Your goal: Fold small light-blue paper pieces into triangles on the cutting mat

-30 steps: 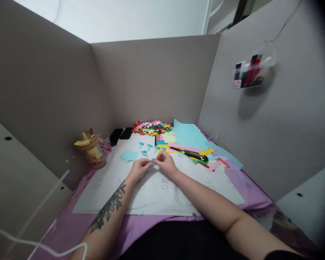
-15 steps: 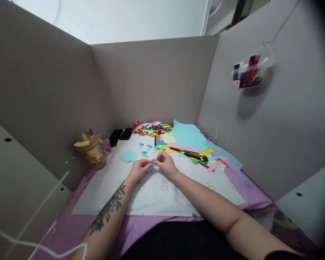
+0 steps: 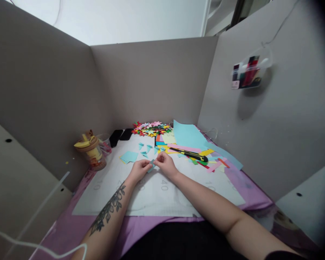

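Observation:
Between my two hands is a small piece of light blue paper (image 3: 151, 167), pinched from both sides above the white sheet. My left hand (image 3: 139, 169) grips its left edge between thumb and fingers. On the other side, my right hand (image 3: 164, 163) pinches its upper right part. The fingers cover much of the paper, so its folds are hard to make out. Just beyond lie several small folded light blue pieces (image 3: 149, 148). A stack of light blue paper squares (image 3: 129, 156) rests left of my hands.
A yellow-and-black utility knife (image 3: 192, 155) lies on coloured paper strips (image 3: 213, 166) at right. Behind are a heap of folded paper stars (image 3: 151, 129) and a large blue sheet (image 3: 189, 133). A lidded cup (image 3: 94, 153) and two dark phone-like objects (image 3: 116, 137) stand and lie left.

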Action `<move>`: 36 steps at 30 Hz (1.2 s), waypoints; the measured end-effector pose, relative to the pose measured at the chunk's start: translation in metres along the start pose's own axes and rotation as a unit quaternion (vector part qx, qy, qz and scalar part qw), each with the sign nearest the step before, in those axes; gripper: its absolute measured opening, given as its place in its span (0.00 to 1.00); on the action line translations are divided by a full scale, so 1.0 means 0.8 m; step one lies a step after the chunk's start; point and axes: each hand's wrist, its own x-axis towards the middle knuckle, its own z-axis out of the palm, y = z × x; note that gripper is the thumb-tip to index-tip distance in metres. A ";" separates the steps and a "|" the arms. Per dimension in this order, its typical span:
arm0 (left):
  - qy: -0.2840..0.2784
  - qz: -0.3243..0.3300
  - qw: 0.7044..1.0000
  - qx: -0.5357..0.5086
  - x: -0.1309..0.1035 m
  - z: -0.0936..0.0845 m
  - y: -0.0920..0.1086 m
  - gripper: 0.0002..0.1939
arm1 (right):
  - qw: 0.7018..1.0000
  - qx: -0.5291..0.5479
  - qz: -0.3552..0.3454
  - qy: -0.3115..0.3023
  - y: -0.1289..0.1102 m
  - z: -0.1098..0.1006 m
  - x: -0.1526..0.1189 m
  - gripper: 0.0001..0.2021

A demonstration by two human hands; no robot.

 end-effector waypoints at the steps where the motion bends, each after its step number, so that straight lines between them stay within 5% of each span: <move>1: 0.001 0.000 1.000 0.002 0.000 0.000 0.000 0.14 | 1.000 -0.001 0.000 0.000 0.000 0.000 0.000 0.11; 15: 0.002 -0.004 0.999 0.037 -0.001 -0.001 0.001 0.15 | 1.000 -0.013 -0.008 -0.006 0.004 0.001 0.001 0.11; 22: 0.047 -0.005 0.999 -0.004 0.000 -0.003 0.008 0.15 | 0.994 -0.077 0.024 -0.071 0.012 0.003 0.000 0.09; 36: 0.048 0.003 0.998 0.048 -0.003 -0.001 0.011 0.15 | 0.999 -0.027 0.019 -0.006 0.000 -0.001 0.002 0.10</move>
